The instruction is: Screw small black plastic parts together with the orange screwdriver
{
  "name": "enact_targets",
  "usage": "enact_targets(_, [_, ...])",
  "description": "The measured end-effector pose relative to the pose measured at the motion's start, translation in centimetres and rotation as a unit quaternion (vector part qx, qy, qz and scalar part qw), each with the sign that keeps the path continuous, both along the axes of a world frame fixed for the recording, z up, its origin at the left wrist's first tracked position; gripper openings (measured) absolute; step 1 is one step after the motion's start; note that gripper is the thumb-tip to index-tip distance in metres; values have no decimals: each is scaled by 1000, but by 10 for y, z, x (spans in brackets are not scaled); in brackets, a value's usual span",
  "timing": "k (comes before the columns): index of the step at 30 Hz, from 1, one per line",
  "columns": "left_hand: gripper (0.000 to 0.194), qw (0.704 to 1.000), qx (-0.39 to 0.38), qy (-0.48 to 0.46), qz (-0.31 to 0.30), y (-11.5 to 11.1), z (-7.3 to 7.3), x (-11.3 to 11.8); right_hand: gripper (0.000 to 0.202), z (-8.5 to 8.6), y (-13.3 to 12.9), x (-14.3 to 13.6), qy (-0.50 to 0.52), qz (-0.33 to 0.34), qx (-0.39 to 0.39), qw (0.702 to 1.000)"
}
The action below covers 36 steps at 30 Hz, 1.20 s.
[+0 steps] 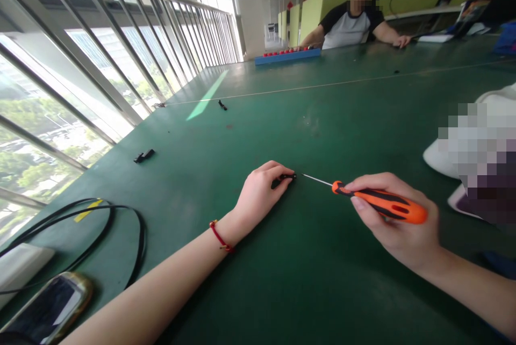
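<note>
My left hand [262,189], with a red string bracelet at the wrist, rests on the green table [242,141] and pinches a small black part [288,176] between thumb and fingers. My right hand [403,221] is wrapped round the orange and black handle of a screwdriver [391,205]. The screwdriver's thin shaft points left, and its tip is just right of the black part, with a small gap between them. Fine details of the black part are too small to make out.
Two small black pieces [144,156] [222,105] lie left and farther back. Black cable [141,227], a phone [48,307] and a white box [24,264] are at the near left. Whitish items [463,146] sit right. A person [350,22] sits behind a blue rack [288,56].
</note>
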<state>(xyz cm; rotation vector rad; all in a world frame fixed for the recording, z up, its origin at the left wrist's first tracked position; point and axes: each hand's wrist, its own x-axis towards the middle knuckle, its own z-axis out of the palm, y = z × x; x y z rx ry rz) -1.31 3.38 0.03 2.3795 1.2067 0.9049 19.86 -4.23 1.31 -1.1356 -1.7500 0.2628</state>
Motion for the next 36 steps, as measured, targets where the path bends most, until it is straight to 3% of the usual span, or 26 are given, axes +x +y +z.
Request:
enact_targets(4, [17,1000,0,10,0,-1,1,0,14,-1,3,0,13,35,64,997])
enact_targets(12, [13,1000,-4,12,7,-2,3,2,15,1,4,0,-1,63,65,996])
enact_targets(28, [14,1000,0,3,-13,-1,3,0,7,-3,5,4,14,56,-20,998])
enact_targets(31, [13,1000,0,5,-19,-1,2,0,21,-5,6,2,63,30,23,997])
enact_targets(34, [13,1000,-1,2,-26,-1,2,0,46,-6,8,2,99,65,34,992])
enact_targets(36, [13,1000,-3,0,-26,-1,2,0,43,-5,8,1,71,81,5,994])
